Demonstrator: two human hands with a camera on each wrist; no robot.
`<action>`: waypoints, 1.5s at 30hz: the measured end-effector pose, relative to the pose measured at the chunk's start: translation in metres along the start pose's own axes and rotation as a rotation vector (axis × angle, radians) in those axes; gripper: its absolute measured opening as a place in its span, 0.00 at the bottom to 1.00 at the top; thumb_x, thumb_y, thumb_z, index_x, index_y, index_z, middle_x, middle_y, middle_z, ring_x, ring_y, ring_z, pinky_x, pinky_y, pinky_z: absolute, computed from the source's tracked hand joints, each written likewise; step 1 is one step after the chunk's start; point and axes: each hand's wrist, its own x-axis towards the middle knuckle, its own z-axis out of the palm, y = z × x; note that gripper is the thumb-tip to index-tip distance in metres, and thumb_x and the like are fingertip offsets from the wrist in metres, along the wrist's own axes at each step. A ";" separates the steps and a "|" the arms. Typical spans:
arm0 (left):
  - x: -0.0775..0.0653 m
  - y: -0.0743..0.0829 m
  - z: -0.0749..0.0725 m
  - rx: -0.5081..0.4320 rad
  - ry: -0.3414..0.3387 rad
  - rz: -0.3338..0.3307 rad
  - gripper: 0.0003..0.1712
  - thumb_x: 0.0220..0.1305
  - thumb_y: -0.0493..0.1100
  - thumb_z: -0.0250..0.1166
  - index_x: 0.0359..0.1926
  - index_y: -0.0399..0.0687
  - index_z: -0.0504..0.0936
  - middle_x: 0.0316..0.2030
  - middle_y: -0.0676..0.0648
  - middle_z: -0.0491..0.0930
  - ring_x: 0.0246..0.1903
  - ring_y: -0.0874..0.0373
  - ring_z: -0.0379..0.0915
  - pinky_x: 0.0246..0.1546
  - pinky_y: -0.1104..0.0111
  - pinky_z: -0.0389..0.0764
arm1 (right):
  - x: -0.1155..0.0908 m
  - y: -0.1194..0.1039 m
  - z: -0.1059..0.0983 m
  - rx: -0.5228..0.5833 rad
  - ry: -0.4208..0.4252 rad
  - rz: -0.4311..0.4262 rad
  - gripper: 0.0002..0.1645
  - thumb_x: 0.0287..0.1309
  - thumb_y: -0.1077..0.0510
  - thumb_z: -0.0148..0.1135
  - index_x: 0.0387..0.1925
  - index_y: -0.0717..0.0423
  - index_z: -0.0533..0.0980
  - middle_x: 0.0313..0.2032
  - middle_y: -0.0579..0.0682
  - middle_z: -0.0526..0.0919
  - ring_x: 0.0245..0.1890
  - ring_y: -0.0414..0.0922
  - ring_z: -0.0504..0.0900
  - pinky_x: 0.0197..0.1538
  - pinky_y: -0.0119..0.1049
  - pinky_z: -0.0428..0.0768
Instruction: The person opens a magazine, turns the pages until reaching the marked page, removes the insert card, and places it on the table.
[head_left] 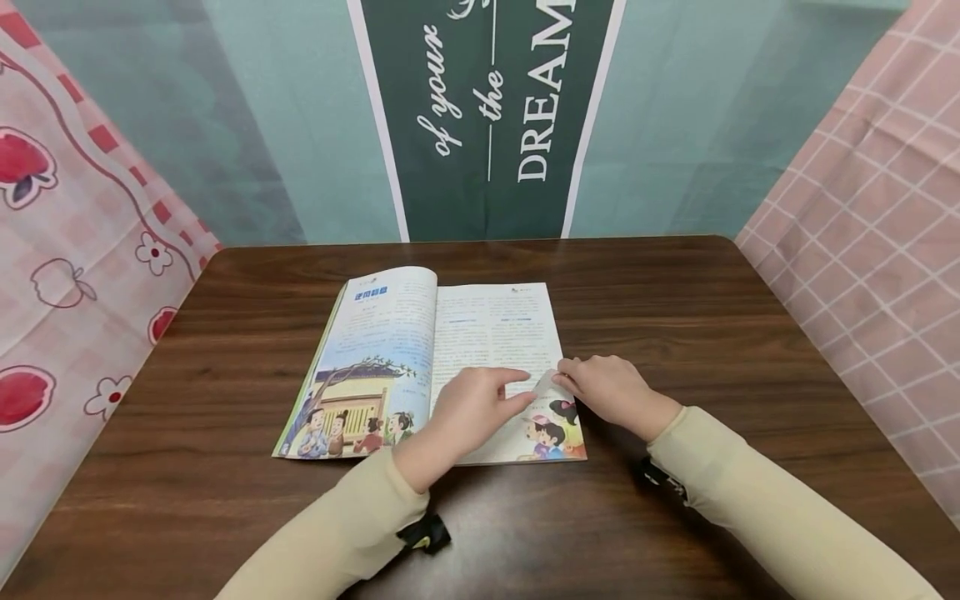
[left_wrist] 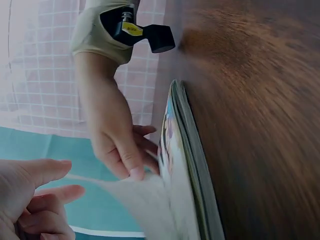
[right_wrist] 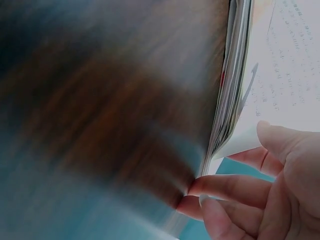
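Note:
An open illustrated book [head_left: 495, 333] lies on the table. From its right page rises a thin pale flap [head_left: 546, 383], seen from the side in the left wrist view; whether it is the page itself or a separate strip, I cannot tell. Over the right page, my left hand [head_left: 471, 408] holds thumb and forefinger apart near the flap's end, its other fingers curled. My right hand [head_left: 609, 390] pinches the page at its outer edge. In the right wrist view its thumb lies on the printed page [right_wrist: 287, 75], with a finger beneath.
The dark wooden table [head_left: 750, 358] extends on every side of the book. A green banner with white lettering [head_left: 487, 117] hangs behind it, with patterned cloths at left and right. Each wrist wears a black strap-on device [head_left: 426, 533].

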 end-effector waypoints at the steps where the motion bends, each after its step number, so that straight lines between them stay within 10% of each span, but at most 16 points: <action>1: 0.003 0.002 0.004 0.010 0.000 -0.001 0.14 0.59 0.49 0.65 0.45 0.50 0.85 0.14 0.57 0.74 0.14 0.67 0.63 0.14 0.72 0.64 | 0.000 0.000 0.000 0.006 -0.002 0.007 0.12 0.64 0.49 0.55 0.29 0.52 0.71 0.17 0.43 0.68 0.14 0.43 0.69 0.18 0.40 0.66; 9: 0.017 0.005 0.018 0.056 0.049 -0.008 0.12 0.62 0.47 0.63 0.44 0.52 0.86 0.10 0.56 0.71 0.11 0.66 0.58 0.10 0.72 0.59 | -0.001 0.000 0.000 0.034 0.003 0.023 0.13 0.63 0.49 0.56 0.28 0.52 0.71 0.14 0.42 0.66 0.13 0.41 0.65 0.17 0.37 0.64; 13: 0.017 0.002 0.015 0.045 0.062 -0.029 0.10 0.63 0.45 0.61 0.42 0.51 0.86 0.16 0.53 0.78 0.12 0.66 0.58 0.11 0.72 0.59 | -0.005 0.005 -0.001 0.053 -0.033 0.020 0.19 0.60 0.48 0.59 0.45 0.57 0.76 0.15 0.43 0.71 0.15 0.40 0.69 0.20 0.37 0.69; 18: 0.014 -0.004 0.005 0.033 0.119 -0.029 0.09 0.62 0.44 0.61 0.38 0.50 0.87 0.18 0.55 0.78 0.14 0.66 0.62 0.13 0.73 0.61 | -0.014 0.012 -0.003 0.129 -0.127 0.036 0.41 0.60 0.43 0.58 0.66 0.61 0.60 0.13 0.45 0.69 0.16 0.40 0.71 0.24 0.38 0.71; 22: 0.009 -0.011 -0.009 0.004 0.189 -0.022 0.08 0.61 0.42 0.62 0.36 0.49 0.87 0.12 0.57 0.70 0.11 0.66 0.58 0.12 0.73 0.59 | -0.020 0.014 -0.003 0.182 -0.178 0.037 0.50 0.60 0.37 0.53 0.70 0.62 0.48 0.36 0.60 0.81 0.34 0.51 0.82 0.37 0.45 0.77; 25: 0.003 -0.019 -0.022 -0.027 0.261 -0.049 0.07 0.60 0.40 0.63 0.35 0.46 0.87 0.10 0.57 0.66 0.10 0.66 0.54 0.12 0.73 0.57 | -0.022 0.014 -0.003 0.216 -0.213 0.035 0.54 0.58 0.32 0.51 0.71 0.62 0.46 0.59 0.67 0.68 0.54 0.58 0.73 0.50 0.50 0.73; 35: -0.044 -0.068 -0.079 0.024 0.469 -0.183 0.05 0.57 0.37 0.65 0.30 0.40 0.86 0.10 0.55 0.61 0.11 0.62 0.55 0.14 0.69 0.57 | -0.023 0.011 -0.005 0.280 -0.342 0.027 0.61 0.49 0.25 0.54 0.72 0.56 0.46 0.67 0.67 0.51 0.66 0.61 0.53 0.57 0.55 0.65; 45: -0.110 -0.105 -0.125 0.159 0.443 -0.335 0.07 0.56 0.41 0.68 0.28 0.40 0.84 0.14 0.52 0.64 0.13 0.63 0.55 0.16 0.70 0.58 | -0.025 0.009 -0.005 0.284 -0.345 -0.019 0.66 0.40 0.22 0.59 0.72 0.53 0.49 0.67 0.69 0.49 0.67 0.62 0.49 0.57 0.60 0.63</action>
